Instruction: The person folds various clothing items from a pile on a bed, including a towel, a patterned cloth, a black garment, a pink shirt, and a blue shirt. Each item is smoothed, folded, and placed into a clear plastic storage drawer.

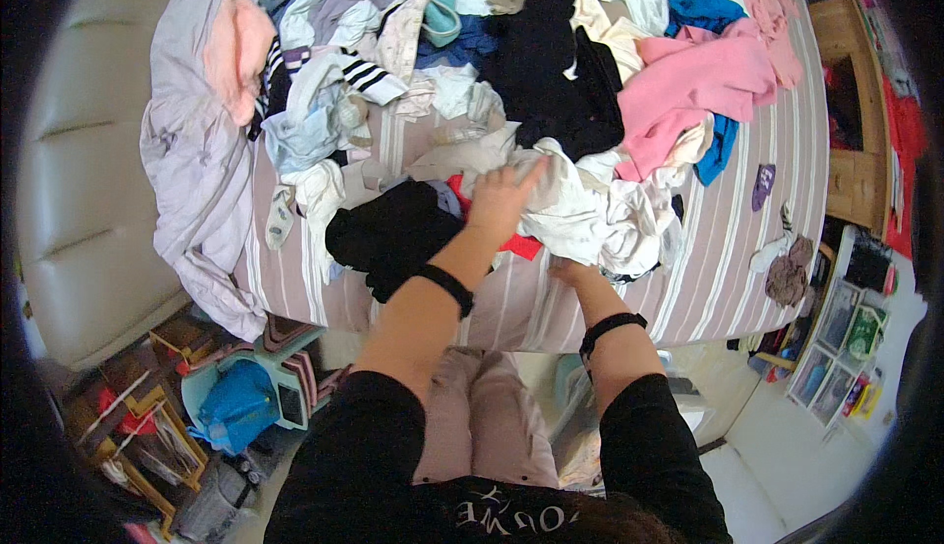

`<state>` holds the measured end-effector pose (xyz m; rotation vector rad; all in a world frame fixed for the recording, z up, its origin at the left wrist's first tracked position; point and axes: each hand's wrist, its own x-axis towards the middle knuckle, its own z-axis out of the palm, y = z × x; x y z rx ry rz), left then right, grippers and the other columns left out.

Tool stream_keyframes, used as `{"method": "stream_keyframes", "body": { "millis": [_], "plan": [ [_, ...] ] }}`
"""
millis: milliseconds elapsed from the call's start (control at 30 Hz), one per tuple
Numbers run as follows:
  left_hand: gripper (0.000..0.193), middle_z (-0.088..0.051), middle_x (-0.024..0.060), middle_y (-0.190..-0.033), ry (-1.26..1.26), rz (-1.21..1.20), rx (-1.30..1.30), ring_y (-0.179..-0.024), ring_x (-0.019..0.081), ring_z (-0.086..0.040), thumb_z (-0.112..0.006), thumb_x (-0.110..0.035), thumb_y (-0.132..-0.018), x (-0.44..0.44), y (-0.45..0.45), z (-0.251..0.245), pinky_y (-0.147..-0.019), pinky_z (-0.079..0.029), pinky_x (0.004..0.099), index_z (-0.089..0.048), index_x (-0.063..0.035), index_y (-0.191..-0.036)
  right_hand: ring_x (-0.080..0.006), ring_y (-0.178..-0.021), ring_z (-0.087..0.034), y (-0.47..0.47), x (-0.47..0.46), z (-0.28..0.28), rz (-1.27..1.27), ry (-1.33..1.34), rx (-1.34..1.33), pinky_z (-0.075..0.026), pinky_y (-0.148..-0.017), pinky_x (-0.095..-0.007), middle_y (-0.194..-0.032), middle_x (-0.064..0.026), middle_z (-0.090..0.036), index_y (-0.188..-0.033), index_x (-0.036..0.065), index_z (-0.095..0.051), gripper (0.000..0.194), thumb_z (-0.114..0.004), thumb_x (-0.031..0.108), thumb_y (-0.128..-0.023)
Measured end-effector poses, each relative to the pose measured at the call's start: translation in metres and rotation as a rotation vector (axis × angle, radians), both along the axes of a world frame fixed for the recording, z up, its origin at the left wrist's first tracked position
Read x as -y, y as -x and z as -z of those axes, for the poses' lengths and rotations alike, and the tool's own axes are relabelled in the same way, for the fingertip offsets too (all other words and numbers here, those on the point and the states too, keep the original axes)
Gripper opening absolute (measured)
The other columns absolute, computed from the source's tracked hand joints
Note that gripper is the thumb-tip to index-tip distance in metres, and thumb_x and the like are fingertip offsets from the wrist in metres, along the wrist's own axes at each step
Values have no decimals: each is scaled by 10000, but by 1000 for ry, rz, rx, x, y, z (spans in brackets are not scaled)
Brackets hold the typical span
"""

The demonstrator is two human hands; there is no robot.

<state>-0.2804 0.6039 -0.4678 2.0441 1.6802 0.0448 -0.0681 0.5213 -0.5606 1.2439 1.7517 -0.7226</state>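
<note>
Clothes lie in a loose heap on a bed with a striped sheet (501, 315). My left hand (505, 194) rests on the heap, fingers spread at a white garment (568, 212), above some red cloth (522, 247). My right hand (575, 271) is at the lower edge of that white garment; its fingers are partly hidden under the cloth, so its grip does not show. A black garment (398, 227) lies left of my left hand. Beyond the hands is a larger black garment (553, 65), with a pink garment (700, 76) to its right.
A padded headboard (96, 175) stands at the left, beside a crumpled lilac cover (199, 175). Socks, one a purple sock (764, 186), lie near the bed's right side. A wooden cabinet (855, 116) and a pale blue bin (193, 389) stand by the bed.
</note>
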Motion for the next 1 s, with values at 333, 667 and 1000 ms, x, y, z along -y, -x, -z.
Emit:
{"method": "stream_keyframes", "body": {
  "millis": [333,667,1000],
  "plan": [
    [505,-630,233,-941,110,-1251,650,-852,368,-609,-612,-245,-753,4,267,-15,-729,-481,450,-539,35,-1166,-296,-1388,-151,18,-5,-27,359,-205,-45,-177,-1107,-479,-1522,-140,-82,-1448,170,-203,1030,-787,379,-626],
    [665,-409,233,-1316,-532,-108,221,-1173,385,-429,-739,-213,-705,-74,97,-34,-990,-346,441,-459,-15,-1275,-303,-1404,-97,16,-2,-13,350,-183,-36,-159,-1107,-486,-1525,-158,-49,-1456,180,-201,1018,-766,388,-634],
    [737,-321,290,-1380,-189,-499,453,-1258,396,-366,-771,-329,-687,-156,26,3,-1023,-342,440,-449,-30,-1279,-304,-1404,-92,11,6,-6,353,-229,-77,-181,-1098,-502,-1523,-169,-48,-1454,177,-210,1068,-797,419,-596]
  ]
}}
